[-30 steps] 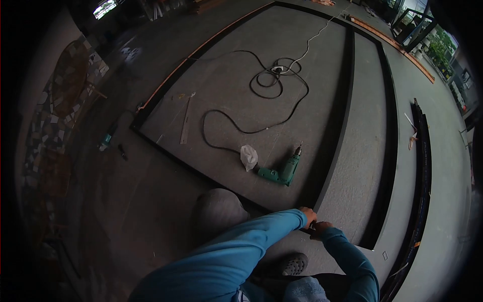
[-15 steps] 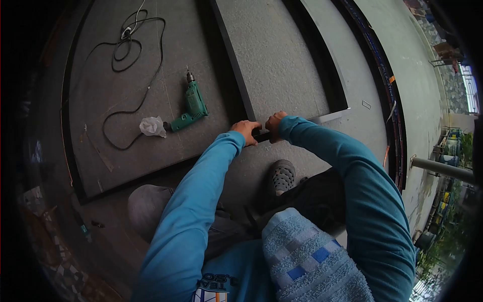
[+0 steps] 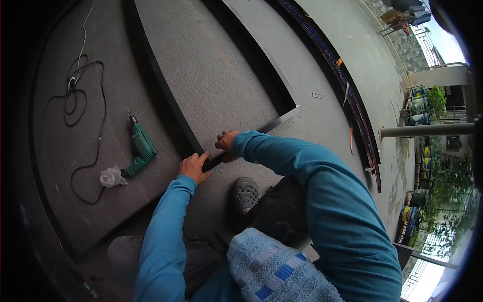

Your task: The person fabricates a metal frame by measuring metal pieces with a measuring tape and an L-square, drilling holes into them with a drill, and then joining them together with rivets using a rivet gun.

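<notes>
A black metal frame of long bars lies on the floor; its middle bar (image 3: 168,98) meets a short crossbar (image 3: 278,120) near my hands. My left hand (image 3: 194,168) is closed over that joint, fingers resting across the bar's end. Just to its right, my right hand (image 3: 228,146) has its fingers curled over the crossbar. A green power drill (image 3: 142,148) rests on its side to the left of my left hand, its bit pointing away from me.
The drill's black cord (image 3: 103,121) loops over the floor, with a crumpled clear plastic bag (image 3: 111,176) beside the handle. Long dark bars (image 3: 342,75) lie to the right, near a pole (image 3: 427,131). My shoe (image 3: 245,194) stands close to the crossbar. A blue towel (image 3: 282,269) hangs before me.
The view has swung right, so everything sits further left and lower. Both hands remain at the joint; my right hand has shifted slightly away, and the crossbar shows more beyond it.
</notes>
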Demonstrator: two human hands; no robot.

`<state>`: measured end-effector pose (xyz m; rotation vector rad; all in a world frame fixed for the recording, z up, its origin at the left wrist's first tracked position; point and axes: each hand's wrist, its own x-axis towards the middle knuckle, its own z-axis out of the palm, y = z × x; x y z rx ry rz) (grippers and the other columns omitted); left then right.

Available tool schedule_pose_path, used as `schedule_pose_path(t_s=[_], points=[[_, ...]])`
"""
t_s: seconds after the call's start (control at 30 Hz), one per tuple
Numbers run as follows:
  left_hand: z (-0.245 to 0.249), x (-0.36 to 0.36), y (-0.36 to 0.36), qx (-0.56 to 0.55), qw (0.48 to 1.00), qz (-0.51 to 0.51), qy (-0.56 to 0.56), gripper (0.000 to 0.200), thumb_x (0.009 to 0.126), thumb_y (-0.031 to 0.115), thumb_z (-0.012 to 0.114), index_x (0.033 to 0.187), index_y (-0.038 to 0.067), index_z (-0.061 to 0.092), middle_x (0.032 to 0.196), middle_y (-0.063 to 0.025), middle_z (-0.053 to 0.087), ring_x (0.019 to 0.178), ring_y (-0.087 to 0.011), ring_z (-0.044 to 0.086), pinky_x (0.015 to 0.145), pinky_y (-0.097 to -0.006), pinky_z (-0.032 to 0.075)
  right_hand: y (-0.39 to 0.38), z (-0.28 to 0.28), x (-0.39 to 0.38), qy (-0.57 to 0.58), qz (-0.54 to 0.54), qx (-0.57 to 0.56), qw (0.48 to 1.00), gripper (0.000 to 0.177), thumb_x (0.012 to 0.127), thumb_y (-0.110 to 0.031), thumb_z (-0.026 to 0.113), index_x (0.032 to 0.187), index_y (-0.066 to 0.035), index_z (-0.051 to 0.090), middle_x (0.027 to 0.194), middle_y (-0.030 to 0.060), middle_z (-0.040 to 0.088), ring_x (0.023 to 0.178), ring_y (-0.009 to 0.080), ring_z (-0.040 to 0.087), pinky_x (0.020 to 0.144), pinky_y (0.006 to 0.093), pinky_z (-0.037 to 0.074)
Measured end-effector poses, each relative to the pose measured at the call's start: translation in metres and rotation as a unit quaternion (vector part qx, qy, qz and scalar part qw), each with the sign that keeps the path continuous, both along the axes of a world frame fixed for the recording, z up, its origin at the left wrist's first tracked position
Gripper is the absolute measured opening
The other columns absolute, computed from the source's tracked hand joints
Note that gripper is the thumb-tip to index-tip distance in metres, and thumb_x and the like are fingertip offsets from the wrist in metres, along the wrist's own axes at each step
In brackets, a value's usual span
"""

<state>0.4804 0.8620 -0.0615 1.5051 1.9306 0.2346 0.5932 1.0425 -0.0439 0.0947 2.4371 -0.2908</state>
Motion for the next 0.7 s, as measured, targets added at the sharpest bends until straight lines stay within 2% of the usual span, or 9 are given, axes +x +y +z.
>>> schedule_pose_path(t_s=[0.03, 0.1, 0.17, 0.27, 0.3, 0.37, 0.5, 0.6, 0.7], points=[[-0.003, 0.0, -0.002, 0.043, 0.999, 0.001, 0.021, 0.064, 0.065, 0.029, 0.075, 0.122, 0.016, 0.049, 0.091, -0.0122, 0.052, 0.087, -0.0297, 0.056, 0.08, -0.0413, 0.044, 0.007, 0.001, 0.009, 0.122, -0.046, -0.033, 0.991, 0.046, 0.073, -0.035, 0.063, 0.11, -0.008, 0.057, 0.112, 0.0161, 0.054, 0.106, 0.03, 0.051, 0.085, 0.0394, 0.043], [-0.005, 0.0, -0.004, 0.082, 0.996, 0.006, 0.036, 0.06, 0.066, 0.029, 0.074, 0.119, 0.013, 0.051, 0.087, -0.0119, 0.052, 0.084, -0.0287, 0.054, 0.079, -0.0407, 0.043, 0.039, 0.015, 0.036, 0.144, -0.218, -0.07, 0.963, 0.052, 0.072, -0.03, 0.065, 0.117, -0.007, 0.05, 0.121, 0.0171, 0.044, 0.114, 0.0334, 0.041, 0.092, 0.0412, 0.038], [-0.004, 0.001, -0.003, 0.094, 0.995, 0.001, 0.039, 0.06, 0.066, 0.029, 0.074, 0.119, 0.012, 0.052, 0.087, -0.0118, 0.051, 0.084, -0.0284, 0.053, 0.08, -0.0403, 0.042, 0.071, 0.008, 0.082, 0.283, -0.367, 0.07, 0.883, 0.058, 0.071, -0.028, 0.066, 0.121, -0.007, 0.045, 0.118, 0.0166, 0.045, 0.113, 0.0346, 0.042, 0.095, 0.0422, 0.036], [-0.005, -0.001, -0.003, 0.125, 0.991, -0.009, 0.052, 0.058, 0.065, 0.029, 0.074, 0.116, 0.01, 0.053, 0.085, -0.0114, 0.049, 0.084, -0.0275, 0.05, 0.079, -0.0393, 0.04, 0.12, -0.04, 0.15, 0.303, -0.709, 0.276, 0.574, 0.085, 0.062, -0.032, 0.074, 0.131, -0.009, 0.03, 0.12, 0.0225, 0.043, 0.111, 0.0352, 0.044, 0.093, 0.0401, 0.04], [-0.004, -0.001, -0.002, 0.113, 0.992, -0.013, 0.05, 0.059, 0.065, 0.029, 0.074, 0.116, 0.01, 0.053, 0.084, -0.0113, 0.049, 0.083, -0.0276, 0.05, 0.078, -0.0397, 0.04, 0.137, -0.058, 0.169, 0.303, -0.712, 0.276, 0.57, 0.085, 0.062, -0.032, 0.074, 0.131, -0.009, 0.03, 0.12, 0.0225, 0.043, 0.111, 0.0352, 0.044, 0.093, 0.0401, 0.04], [-0.006, -0.002, 0.0, 0.123, 0.991, -0.018, 0.042, 0.059, 0.063, 0.028, 0.075, 0.115, 0.009, 0.054, 0.083, -0.0114, 0.047, 0.082, -0.0283, 0.049, 0.076, -0.041, 0.04, 0.17, -0.08, 0.188, 0.241, -0.929, -0.017, 0.282, 0.098, 0.057, -0.033, 0.078, 0.134, -0.006, 0.024, 0.122, 0.0244, 0.042, 0.103, 0.0352, 0.052, 0.083, 0.0391, 0.047], [-0.008, 0.001, 0.0, 0.129, 0.991, -0.002, 0.02, 0.057, 0.064, 0.022, 0.075, 0.115, 0.01, 0.053, 0.083, -0.011, 0.045, 0.08, -0.0278, 0.049, 0.075, -0.0394, 0.041, 0.178, -0.062, 0.163, 0.339, -0.897, -0.11, 0.261, 0.097, 0.056, -0.031, 0.079, 0.132, -0.003, 0.026, 0.118, 0.0236, 0.047, 0.097, 0.0346, 0.057, 0.074, 0.0388, 0.051], [-0.011, 0.003, 0.0, 0.136, 0.991, 0.013, 0.001, 0.057, 0.064, 0.02, 0.075, 0.115, 0.008, 0.054, 0.083, -0.0115, 0.045, 0.081, -0.0285, 0.049, 0.076, -0.0401, 0.041, 0.186, -0.087, 0.16, 0.293, -0.844, 0.17, 0.416, 0.067, 0.061, -0.023, 0.071, 0.119, -0.003, 0.043, 0.103, 0.0219, 0.057, 0.097, 0.0337, 0.058, 0.084, 0.0373, 0.046], [-0.013, 0.004, -0.001, 0.137, 0.99, 0.024, -0.017, 0.055, 0.063, 0.019, 0.075, 0.113, 0.007, 0.055, 0.082, -0.0121, 0.044, 0.08, -0.0297, 0.048, 0.076, -0.041, 0.041, 0.179, -0.079, 0.156, 0.31, -0.843, 0.167, 0.406, 0.059, 0.062, -0.022, 0.067, 0.113, -0.003, 0.046, 0.103, 0.021, 0.058, 0.096, 0.0343, 0.058, 0.088, 0.0373, 0.043]])
